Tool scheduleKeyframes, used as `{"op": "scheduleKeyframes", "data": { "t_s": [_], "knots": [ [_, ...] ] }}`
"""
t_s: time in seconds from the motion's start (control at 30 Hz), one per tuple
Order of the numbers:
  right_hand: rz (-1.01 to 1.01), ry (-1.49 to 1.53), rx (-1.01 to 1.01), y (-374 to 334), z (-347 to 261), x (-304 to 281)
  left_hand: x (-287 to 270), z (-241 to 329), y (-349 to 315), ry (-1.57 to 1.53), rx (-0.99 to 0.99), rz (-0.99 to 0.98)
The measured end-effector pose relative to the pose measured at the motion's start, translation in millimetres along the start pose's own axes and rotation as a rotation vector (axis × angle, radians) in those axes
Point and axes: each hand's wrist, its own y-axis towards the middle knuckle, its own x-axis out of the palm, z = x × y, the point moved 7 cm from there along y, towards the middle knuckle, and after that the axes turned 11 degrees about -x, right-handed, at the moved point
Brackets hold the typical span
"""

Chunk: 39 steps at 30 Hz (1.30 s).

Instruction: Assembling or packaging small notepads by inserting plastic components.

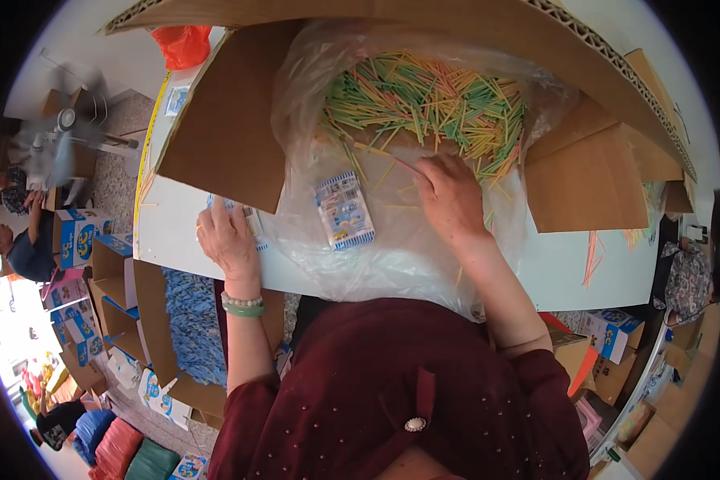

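A large heap of thin pink, green and yellow sticks lies on a clear plastic bag inside an opened cardboard box. My right hand is at the near edge of the heap, its fingers closed on a pink stick. To the left, my left hand curls over a blue-and-white packet, which it partly covers. Another blue-and-white packet lies flat on the plastic between my hands. A few loose sticks are scattered around it.
Cardboard flaps rise left and right of the bag on the white table. An open carton of blue packets stands below on the left. Loose pink sticks lie at the right. Other people work farther off.
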Motion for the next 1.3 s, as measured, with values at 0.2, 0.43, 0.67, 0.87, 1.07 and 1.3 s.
{"op": "scheduleKeyframes", "data": {
  "t_s": [0.2,0.43,0.67,0.87,1.07,1.3],
  "knots": [
    [0.013,-0.383,-0.152,79.9,4.3,18.5,-22.6,49.5,-47.6,-0.19,0.259,0.064],
    [-0.173,-0.642,-0.119,111.6,40.9,67.3,-11.7,115.7,-61.1,-0.4,0.39,-0.268],
    [-0.23,-0.399,0.002,121.8,57.8,53.5,5.1,124.0,-46.4,-0.491,0.284,-0.321],
    [0.029,-0.575,-0.115,118.3,46.8,13.1,11.1,136.3,-39.7,-0.54,0.233,-0.38],
    [-0.06,-0.507,0.082,102.7,80.4,1.0,20.6,144.9,-42.8,-0.667,0.191,-0.468],
    [0.301,-0.171,0.0,76.0,99.0,-23.7,51.1,154.0,-41.7,-0.969,-0.209,-0.969]
  ]
}}
